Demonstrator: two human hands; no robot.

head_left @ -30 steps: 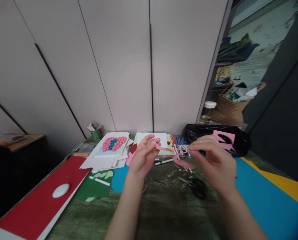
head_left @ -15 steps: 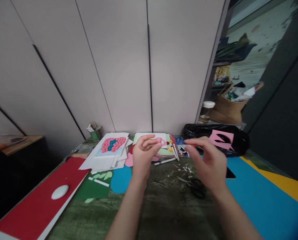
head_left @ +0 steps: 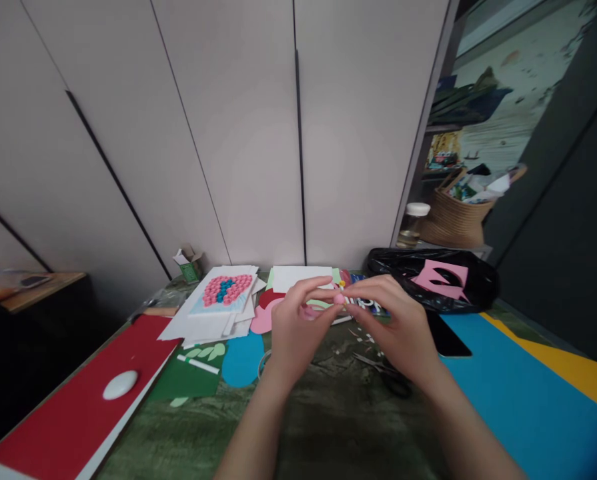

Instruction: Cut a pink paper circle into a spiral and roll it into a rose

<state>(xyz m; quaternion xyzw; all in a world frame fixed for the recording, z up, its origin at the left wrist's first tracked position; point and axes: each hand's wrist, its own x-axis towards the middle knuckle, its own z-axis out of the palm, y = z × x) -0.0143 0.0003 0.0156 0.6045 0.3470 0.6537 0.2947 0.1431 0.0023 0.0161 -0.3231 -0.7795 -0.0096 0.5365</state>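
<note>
Since the earlier frame, the right hand has been brought in to meet the left hand, and the gap between them has been closed. A small pink paper piece is being held up where the fingertips are meeting, above the worktop, toward the middle of its far edge. For good control, light, even pressure should be kept on both sides of the piece, so that it is not being crushed, and any loose end should be kept flat and in line. The wrists are best being held steady while only the fingertips are being worked.

By the left hand, the piece is being pinched between thumb and forefinger, with the other fingers being kept loosely curled. By the right hand, the opposite side is being met with thumb and forefinger nearly closed; whether it is being gripped or only touched cannot be told. Neither hand is being clenched.

Scissors are being left on the worktop below the right hand, beside small paper scraps. A dark phone is being supported on a blue sheet toward the right edge.
</note>
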